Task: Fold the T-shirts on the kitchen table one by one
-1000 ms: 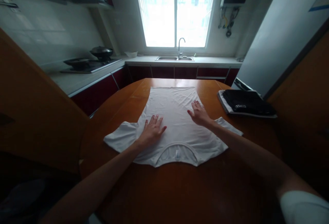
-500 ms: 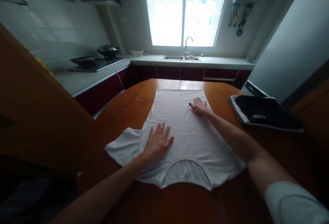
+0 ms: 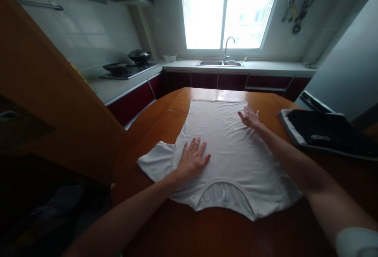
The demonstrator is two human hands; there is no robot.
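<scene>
A white T-shirt (image 3: 227, 143) lies spread on the brown wooden table (image 3: 165, 115), its neckline toward me and its hem at the far side. My left hand (image 3: 193, 160) rests flat on the shirt's left half, fingers apart. Over by the far right edge of the shirt, my right hand (image 3: 249, 117) is spread out, touching the cloth near the hem. The left sleeve lies out to the side; my right forearm partly hides the right sleeve. Small wrinkles run across the fabric on the right.
Dark folded clothes (image 3: 325, 129) lie stacked on the table's right side. Beyond the table are a counter with a sink (image 3: 220, 63) and a stove with a lidded pan (image 3: 139, 55). A wooden panel (image 3: 59, 91) stands at the left, a fridge (image 3: 345, 64) at the right.
My right hand has slid outward over the shirt to its far right edge. My left hand stays on the same part of the shirt. The whole view has turned somewhat to the left.
</scene>
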